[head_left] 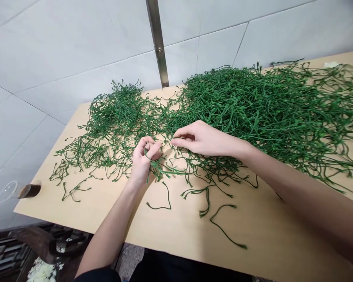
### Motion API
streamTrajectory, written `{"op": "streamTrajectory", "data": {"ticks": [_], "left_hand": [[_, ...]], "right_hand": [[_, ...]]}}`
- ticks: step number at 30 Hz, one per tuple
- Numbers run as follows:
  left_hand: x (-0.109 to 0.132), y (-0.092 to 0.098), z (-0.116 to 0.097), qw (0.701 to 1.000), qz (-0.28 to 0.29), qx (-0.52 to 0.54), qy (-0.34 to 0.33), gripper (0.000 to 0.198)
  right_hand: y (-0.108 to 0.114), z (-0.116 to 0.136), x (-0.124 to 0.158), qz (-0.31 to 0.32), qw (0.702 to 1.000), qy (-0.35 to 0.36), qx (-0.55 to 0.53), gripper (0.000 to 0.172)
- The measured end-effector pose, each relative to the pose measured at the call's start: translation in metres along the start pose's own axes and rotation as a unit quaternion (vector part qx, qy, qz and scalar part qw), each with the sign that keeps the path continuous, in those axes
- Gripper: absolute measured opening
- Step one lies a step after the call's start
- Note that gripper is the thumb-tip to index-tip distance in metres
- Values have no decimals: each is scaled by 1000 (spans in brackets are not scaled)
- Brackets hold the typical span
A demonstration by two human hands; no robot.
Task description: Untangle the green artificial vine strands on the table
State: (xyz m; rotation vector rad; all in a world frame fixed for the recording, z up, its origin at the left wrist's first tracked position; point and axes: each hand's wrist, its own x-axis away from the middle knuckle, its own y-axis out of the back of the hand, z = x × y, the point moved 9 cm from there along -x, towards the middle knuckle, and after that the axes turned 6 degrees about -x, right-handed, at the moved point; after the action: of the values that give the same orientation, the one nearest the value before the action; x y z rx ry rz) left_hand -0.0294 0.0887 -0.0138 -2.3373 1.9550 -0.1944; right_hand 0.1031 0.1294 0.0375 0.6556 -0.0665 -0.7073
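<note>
My left hand (145,156) is closed around several thin green stems (167,171), which look like artificial flower stems with small forked tips. They stick out below its fingers and to the right. Just to the right, my right hand (194,137) pinches thumb against forefinger, with a dark green stem end faintly showing between them. Its fingertips are a short way from those of the left hand. Behind and under the right hand lies a large tangled heap of green stems (247,102). A smaller heap (117,107) spreads out beyond the left hand.
Loose stems (228,231) lie near the front of the wooden table (170,231). At its left edge, a clear cup with dark liquid (29,190) appears tipped. A tiled wall (85,39) with a metal strip (158,43) stands behind. White flowers (42,270) show at lower left.
</note>
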Motion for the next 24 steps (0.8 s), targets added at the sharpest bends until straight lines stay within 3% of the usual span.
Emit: {"op": "streamTrajectory", "data": {"ticks": [4,7,10,13,15,17,19,24], "left_hand": [[2,-8,0,996,60,-58,-24,32],[3,-11,0,993,70,-88,-33,30],[2,-10,2,999,41,-6,-3,28],[1,-8,4,993,6,111,49,35],[-1,-8,1,989,4,135,58,35],[-1,-7,-4,991,5,122,49,36],[-1,-5,-7,995,-2,93,28,39],[0,-2,-12,998,-23,52,-13,51]], "right_hand": [[-9,8,2,49,999,4,-6,36],[-15,11,3,71,997,1,-4,34],[-6,7,3,11,1000,-11,25,34],[10,8,4,-81,996,7,43,49],[13,9,4,-96,995,14,25,43],[5,8,3,-56,998,-4,-11,31],[-13,10,3,19,999,-21,-46,32],[-48,23,5,130,989,9,-67,20]]}}
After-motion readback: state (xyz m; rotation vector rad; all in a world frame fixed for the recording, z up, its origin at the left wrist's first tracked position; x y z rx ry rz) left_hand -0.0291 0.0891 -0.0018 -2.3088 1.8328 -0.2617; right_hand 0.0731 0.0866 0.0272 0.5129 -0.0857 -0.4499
